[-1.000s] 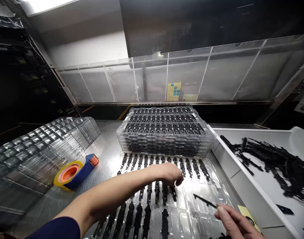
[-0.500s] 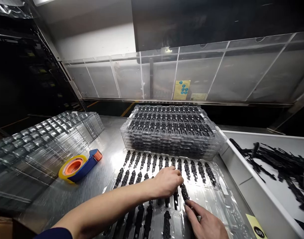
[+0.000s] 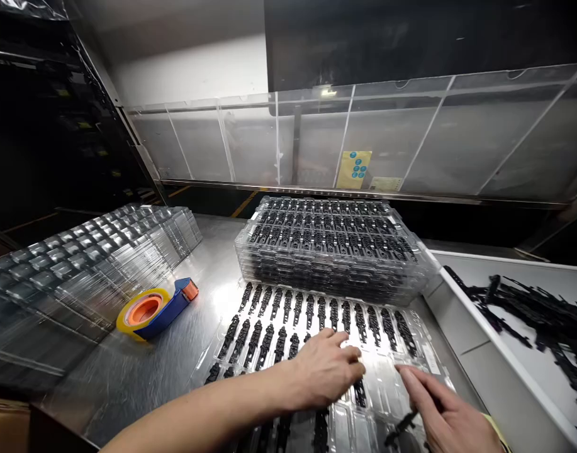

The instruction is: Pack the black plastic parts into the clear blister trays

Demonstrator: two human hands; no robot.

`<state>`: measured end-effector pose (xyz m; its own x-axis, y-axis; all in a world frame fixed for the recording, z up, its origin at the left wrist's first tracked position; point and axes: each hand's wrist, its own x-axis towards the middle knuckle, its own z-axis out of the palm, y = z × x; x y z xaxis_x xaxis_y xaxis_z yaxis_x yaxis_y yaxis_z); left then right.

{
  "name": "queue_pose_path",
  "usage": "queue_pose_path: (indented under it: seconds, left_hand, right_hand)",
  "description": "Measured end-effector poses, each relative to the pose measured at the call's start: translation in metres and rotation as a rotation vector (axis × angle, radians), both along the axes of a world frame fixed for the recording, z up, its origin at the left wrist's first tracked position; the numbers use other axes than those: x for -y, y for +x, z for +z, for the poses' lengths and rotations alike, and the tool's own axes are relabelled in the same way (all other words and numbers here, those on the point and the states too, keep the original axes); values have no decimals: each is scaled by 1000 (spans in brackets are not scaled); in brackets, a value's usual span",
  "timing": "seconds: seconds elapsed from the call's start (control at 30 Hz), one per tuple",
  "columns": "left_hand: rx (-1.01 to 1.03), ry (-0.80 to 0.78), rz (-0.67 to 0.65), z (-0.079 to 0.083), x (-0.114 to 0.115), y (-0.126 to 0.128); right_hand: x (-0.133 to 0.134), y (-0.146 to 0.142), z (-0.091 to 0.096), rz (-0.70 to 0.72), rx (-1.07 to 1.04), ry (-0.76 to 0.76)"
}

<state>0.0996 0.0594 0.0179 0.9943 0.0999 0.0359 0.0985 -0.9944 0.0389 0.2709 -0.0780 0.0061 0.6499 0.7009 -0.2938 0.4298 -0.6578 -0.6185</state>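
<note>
My left hand [image 3: 330, 370] reaches over a clear plastic tray [image 3: 377, 362]. Its fingers are loosely bent and a little apart, and I see nothing held in them. Just below its fingertips lies a slim black plastic part [image 3: 360, 393] in a slot. To the right, my right hand [image 3: 451, 412] has thumb and forefinger close together. Another black plastic part [image 3: 400, 429] sticks out from beneath that hand, apparently held by the lower fingers, which are hidden. Rows of similar black parts [image 3: 265, 346] sit in the tray; my left arm covers some.
Behind the tray stands a stack of filled clear trays [image 3: 333, 267]. On the left are stacked clear trays [image 3: 160, 245] and a blue tape dispenser [image 3: 163, 321] with yellow tape. A white bin [image 3: 509, 384] at the right holds a heap of black parts [image 3: 543, 308].
My right hand has moved right, away from the part beside my left hand, and a black part now shows beneath it. My left hand has shifted slightly toward me, its fingers looser.
</note>
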Motion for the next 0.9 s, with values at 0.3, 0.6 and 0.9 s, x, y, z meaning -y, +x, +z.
queue_pose_path:
  seconds: [0.3,0.6,0.9]
  left_hand:
    - [-5,-41,10,-8,11,-3]
    - [-24,-76,22,-5,10,-5]
    - [44,-148,107,-6,8,-12]
  right_hand:
    - [-57,17,-10,614,1,255]
    - [-36,31,-26,583,108,185]
    - [-42,31,-13,541,276,11]
